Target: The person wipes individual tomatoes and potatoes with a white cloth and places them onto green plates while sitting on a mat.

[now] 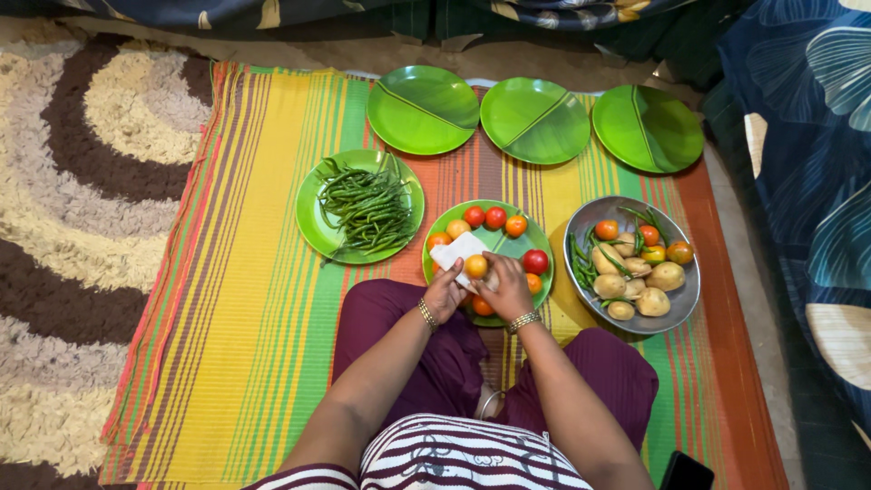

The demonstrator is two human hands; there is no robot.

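From my head camera: my left hand (444,295) pinches a white cloth (458,249) that slants up and away to the left over the green tomato plate (537,239). My right hand (506,286) curls closed around an orange tomato (476,266), pressed against that cloth. Right of this plate sits a steel bowl (683,295) of potatoes; left, a plate of green beans (366,208).

- A striped mat (245,272) — yellow, green, orange — covers the floor's middle.
- At nine o'clock, a shaggy rug (82,209) with brown and cream swirls.
- At three o'clock, dark blue leaf-patterned fabric (807,163); similar cloth along twelve o'clock.
- Even, soft light.
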